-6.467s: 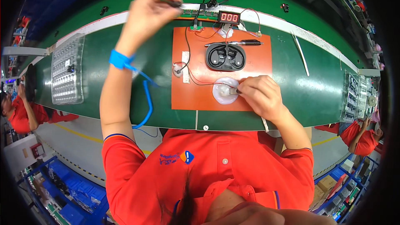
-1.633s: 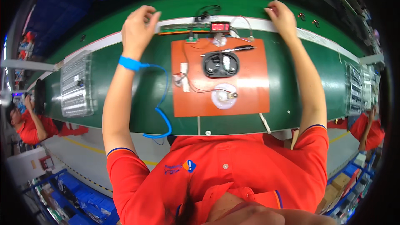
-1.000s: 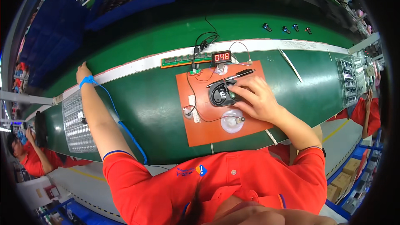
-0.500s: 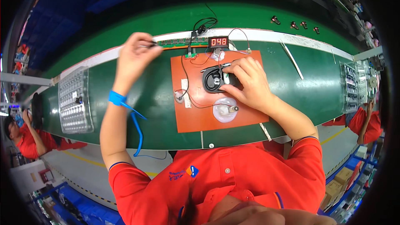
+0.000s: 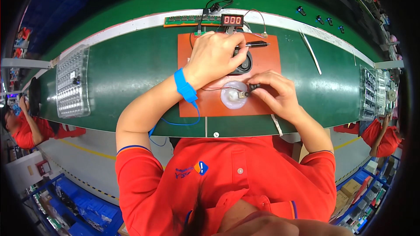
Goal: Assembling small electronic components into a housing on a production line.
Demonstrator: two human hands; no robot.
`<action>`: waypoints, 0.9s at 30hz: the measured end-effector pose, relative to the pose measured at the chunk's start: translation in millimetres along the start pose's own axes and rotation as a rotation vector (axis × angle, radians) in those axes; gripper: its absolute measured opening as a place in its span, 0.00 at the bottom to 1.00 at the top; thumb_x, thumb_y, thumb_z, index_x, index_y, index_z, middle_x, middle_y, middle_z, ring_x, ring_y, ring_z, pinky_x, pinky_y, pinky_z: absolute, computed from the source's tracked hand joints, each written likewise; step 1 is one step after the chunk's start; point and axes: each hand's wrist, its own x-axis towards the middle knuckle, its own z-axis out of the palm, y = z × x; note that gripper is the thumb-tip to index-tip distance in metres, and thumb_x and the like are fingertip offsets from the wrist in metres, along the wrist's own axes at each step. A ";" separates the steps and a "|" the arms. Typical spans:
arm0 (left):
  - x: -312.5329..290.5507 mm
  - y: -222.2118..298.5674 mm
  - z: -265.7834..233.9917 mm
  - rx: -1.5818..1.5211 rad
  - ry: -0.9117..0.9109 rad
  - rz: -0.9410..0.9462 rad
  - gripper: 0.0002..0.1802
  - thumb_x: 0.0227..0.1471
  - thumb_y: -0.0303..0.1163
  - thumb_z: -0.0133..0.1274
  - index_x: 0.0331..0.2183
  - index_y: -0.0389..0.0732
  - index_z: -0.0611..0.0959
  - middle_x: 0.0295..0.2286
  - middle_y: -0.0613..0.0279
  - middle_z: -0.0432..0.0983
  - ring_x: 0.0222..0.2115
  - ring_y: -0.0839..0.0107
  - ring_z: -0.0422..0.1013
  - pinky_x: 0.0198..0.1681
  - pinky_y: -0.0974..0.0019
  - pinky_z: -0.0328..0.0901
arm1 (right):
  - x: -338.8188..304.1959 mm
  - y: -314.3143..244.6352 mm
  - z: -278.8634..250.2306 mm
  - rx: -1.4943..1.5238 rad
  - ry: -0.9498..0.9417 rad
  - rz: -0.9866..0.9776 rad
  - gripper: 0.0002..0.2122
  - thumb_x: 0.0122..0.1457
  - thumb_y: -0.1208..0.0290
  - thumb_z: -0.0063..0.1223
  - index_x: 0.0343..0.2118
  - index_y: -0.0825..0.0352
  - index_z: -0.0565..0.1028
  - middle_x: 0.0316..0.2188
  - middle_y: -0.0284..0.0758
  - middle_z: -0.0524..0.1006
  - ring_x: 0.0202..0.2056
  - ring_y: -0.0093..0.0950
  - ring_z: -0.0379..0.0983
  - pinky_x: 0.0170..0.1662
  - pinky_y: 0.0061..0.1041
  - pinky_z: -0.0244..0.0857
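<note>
A black oval earbud case (image 5: 246,64) lies on the orange mat (image 5: 192,105), partly hidden under my left hand (image 5: 215,56). The left thumb and fingers come together over the case's left side; whatever is between them is hidden. My right hand (image 5: 280,92) pinches a small black earbud (image 5: 254,87) between thumb and fingers. That earbud is right at a small metal-ended connector (image 5: 243,94), which sits on a round whitish pad (image 5: 232,99) with thin wires leading to it. A blue wrist strap (image 5: 185,86) with a cord is around my left wrist.
Behind the mat stand a red digit display (image 5: 232,20) and a green circuit strip (image 5: 186,19) with black cables. A black pen (image 5: 257,43) lies beside the case. Clear trays (image 5: 72,83) stand far left and right (image 5: 367,91). White tweezers (image 5: 311,54) lie at right.
My left hand has come from the circuit strip's left end across to the case. The right hand has left the case and moved nearer, to the pad, with an earbud. The display's digits have changed.
</note>
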 end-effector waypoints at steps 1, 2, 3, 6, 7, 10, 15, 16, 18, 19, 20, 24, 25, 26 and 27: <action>0.4 0.2 -0.3 0.033 0.017 0.025 0.08 0.48 0.36 0.56 0.26 0.42 0.79 0.17 0.59 0.75 0.18 0.60 0.72 0.24 0.60 0.65 | -1.5 -0.4 -0.2 0.003 -0.010 -0.002 0.11 0.47 0.81 0.60 0.35 0.69 0.75 0.33 0.39 0.78 0.33 0.36 0.75 0.40 0.31 0.68; 0.8 -2.3 1.1 0.061 0.029 0.055 0.08 0.48 0.37 0.55 0.26 0.42 0.80 0.18 0.59 0.76 0.19 0.60 0.73 0.25 0.58 0.65 | -2.7 0.9 1.1 -0.046 -0.012 -0.028 0.11 0.47 0.80 0.60 0.35 0.68 0.75 0.32 0.38 0.78 0.33 0.35 0.75 0.39 0.29 0.68; 0.6 -4.2 1.5 0.091 0.043 0.084 0.09 0.49 0.37 0.55 0.26 0.42 0.80 0.19 0.59 0.76 0.20 0.59 0.73 0.26 0.57 0.65 | -3.0 2.0 2.3 -0.095 -0.014 -0.056 0.11 0.47 0.80 0.61 0.35 0.67 0.76 0.32 0.36 0.78 0.33 0.34 0.75 0.37 0.28 0.67; -4.4 -7.7 -3.3 0.113 0.044 0.111 0.09 0.48 0.38 0.56 0.25 0.42 0.80 0.20 0.59 0.76 0.22 0.60 0.73 0.28 0.58 0.65 | -3.2 1.7 7.6 -0.206 -0.013 -0.155 0.10 0.46 0.79 0.61 0.34 0.66 0.77 0.32 0.35 0.79 0.33 0.32 0.76 0.35 0.27 0.67; -1.8 -7.9 -3.9 0.124 0.047 0.145 0.09 0.48 0.38 0.57 0.25 0.43 0.79 0.20 0.59 0.76 0.23 0.60 0.73 0.30 0.58 0.65 | -3.7 2.0 7.5 -0.280 0.004 -0.219 0.10 0.46 0.79 0.61 0.34 0.66 0.77 0.32 0.35 0.79 0.32 0.32 0.76 0.34 0.27 0.67; -4.8 1.0 -3.4 0.097 0.087 0.129 0.09 0.47 0.37 0.59 0.25 0.43 0.79 0.21 0.59 0.76 0.24 0.61 0.73 0.30 0.59 0.64 | -8.1 0.5 7.3 -0.419 0.032 -0.349 0.09 0.46 0.78 0.61 0.33 0.66 0.77 0.32 0.35 0.79 0.32 0.32 0.75 0.33 0.28 0.67; -0.4 -10.7 -12.6 0.045 0.208 0.129 0.06 0.47 0.34 0.59 0.26 0.43 0.80 0.21 0.61 0.76 0.23 0.62 0.73 0.29 0.61 0.64 | -2.5 6.9 1.7 -0.398 -0.013 -0.422 0.05 0.51 0.73 0.58 0.31 0.63 0.77 0.30 0.32 0.77 0.30 0.31 0.74 0.34 0.28 0.67; 3.2 -17.3 -16.7 0.055 0.330 0.139 0.05 0.47 0.32 0.59 0.27 0.43 0.81 0.21 0.62 0.76 0.23 0.63 0.73 0.29 0.63 0.64 | 1.1 14.4 -3.8 -0.423 0.007 -0.413 0.05 0.51 0.73 0.58 0.31 0.63 0.77 0.30 0.32 0.77 0.30 0.31 0.74 0.34 0.28 0.67; 10.7 -35.9 -36.6 0.125 0.485 0.021 0.03 0.47 0.29 0.59 0.28 0.42 0.82 0.22 0.63 0.77 0.22 0.68 0.73 0.28 0.67 0.65 | 22.5 38.3 -23.7 -0.287 0.188 -0.235 0.06 0.52 0.74 0.58 0.33 0.66 0.76 0.31 0.34 0.78 0.30 0.32 0.74 0.33 0.28 0.67; 15.0 -56.2 -45.0 0.094 0.584 -0.043 0.03 0.49 0.29 0.58 0.29 0.41 0.82 0.22 0.64 0.76 0.21 0.71 0.71 0.28 0.69 0.65 | 37.1 47.9 -38.3 -0.329 0.283 -0.137 0.06 0.53 0.73 0.58 0.34 0.66 0.76 0.31 0.35 0.77 0.30 0.32 0.74 0.33 0.28 0.67; 17.4 -80.8 -51.3 0.061 0.681 -0.112 0.03 0.50 0.29 0.58 0.29 0.40 0.82 0.21 0.65 0.76 0.21 0.74 0.70 0.28 0.71 0.64 | 52.4 60.0 -55.8 -0.368 0.377 -0.036 0.07 0.54 0.73 0.57 0.35 0.67 0.76 0.31 0.36 0.77 0.30 0.33 0.74 0.34 0.28 0.67; -0.2 -171.8 -74.5 0.095 0.836 -0.349 0.08 0.55 0.33 0.55 0.33 0.38 0.82 0.22 0.66 0.75 0.24 0.80 0.68 0.29 0.74 0.64 | 93.1 128.6 -112.8 -0.569 0.476 0.204 0.10 0.54 0.71 0.59 0.37 0.69 0.75 0.32 0.38 0.77 0.33 0.32 0.75 0.35 0.27 0.67; -5.4 -198.3 -81.9 0.086 0.837 -0.350 0.08 0.55 0.33 0.55 0.33 0.38 0.82 0.22 0.66 0.75 0.24 0.80 0.68 0.29 0.74 0.64 | 95.9 135.3 -118.4 -0.671 0.491 0.293 0.11 0.54 0.71 0.59 0.38 0.69 0.75 0.33 0.39 0.77 0.34 0.32 0.75 0.35 0.27 0.67; -17.3 -227.8 -90.9 -0.104 0.947 -0.418 0.09 0.55 0.33 0.56 0.34 0.37 0.82 0.23 0.66 0.76 0.24 0.80 0.69 0.30 0.74 0.64 | 102.7 133.0 -113.3 -0.672 0.475 0.285 0.11 0.54 0.71 0.59 0.38 0.69 0.75 0.33 0.39 0.77 0.34 0.32 0.75 0.35 0.27 0.67; -23.7 -243.4 -91.0 -0.303 1.045 -0.482 0.10 0.55 0.34 0.56 0.35 0.37 0.82 0.23 0.65 0.77 0.25 0.80 0.70 0.31 0.75 0.64 | 105.9 124.7 -104.6 -0.617 0.490 0.171 0.11 0.53 0.70 0.59 0.38 0.69 0.75 0.33 0.39 0.77 0.34 0.33 0.75 0.36 0.28 0.67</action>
